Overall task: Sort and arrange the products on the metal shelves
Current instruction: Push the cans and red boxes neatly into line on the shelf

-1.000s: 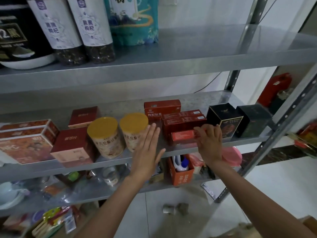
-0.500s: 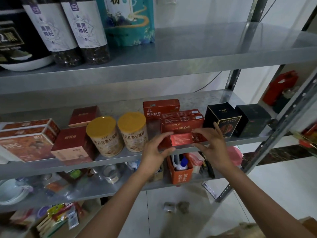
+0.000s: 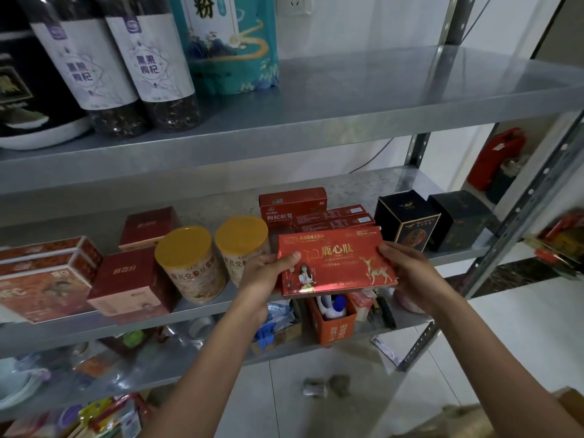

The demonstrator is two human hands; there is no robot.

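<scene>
I hold a flat red box (image 3: 338, 263) with gold characters and a deer picture in front of the middle metal shelf (image 3: 401, 184), tilted so its printed face looks up at me. My left hand (image 3: 268, 273) grips its left edge, thumb on top. My right hand (image 3: 407, 270) grips its right edge. Behind it on the shelf lie more red boxes (image 3: 328, 216) in a stack. Two yellow-lidded canisters (image 3: 189, 263) stand to the left of my left hand.
Dark red boxes (image 3: 132, 279) and orange cartons (image 3: 41, 279) fill the shelf's left part; two black boxes (image 3: 407, 216) stand at its right. The top shelf (image 3: 379, 90) carries bottles (image 3: 158, 58) and a teal bag (image 3: 230, 42). An orange bin (image 3: 331, 327) sits below.
Both hands closed on the flat red box at the shelf's front edge, pulled it off the shelf toward me and tipped its printed face up.
</scene>
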